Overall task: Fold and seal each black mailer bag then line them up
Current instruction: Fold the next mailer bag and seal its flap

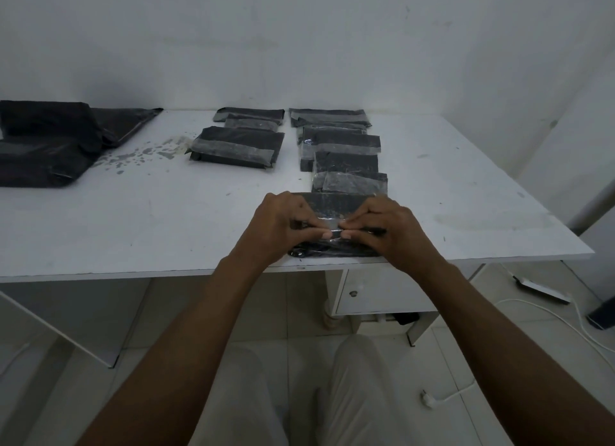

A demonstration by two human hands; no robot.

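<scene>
Overhead, a white table [133, 219] fills the view, its top scuffed and marked with grey flecks [149, 153] far to the left of the mailer bag [336, 202] being worked on. That bag lies flat at the table's near edge. A plain white wall [299, 46] rises behind it and pale floor tiles [449, 362] show below.

Both hands are on the bag. The left hand [279, 226] and the right hand [386, 229] have their fingers curled, pinching a shiny strip at the bag's middle, thumb tips almost meeting.

Just beyond the bag runs a column of sealed bags [346, 159], overlapping toward the wall. A shorter column [238, 146] lies beyond and to the left. Far left of the bag sits a heap of loose black bags [46, 146], cut off by the frame edge.

Below the bag hangs a white drawer [376, 292] with 1 knob. Right of it, on the floor, lie a power strip [542, 291] and a white plug [427, 402] on its cable. Pale trouser legs [352, 379] show under the forearms.

The hands hide the bag's sides, and the overlap makes the columns hard to count.
</scene>
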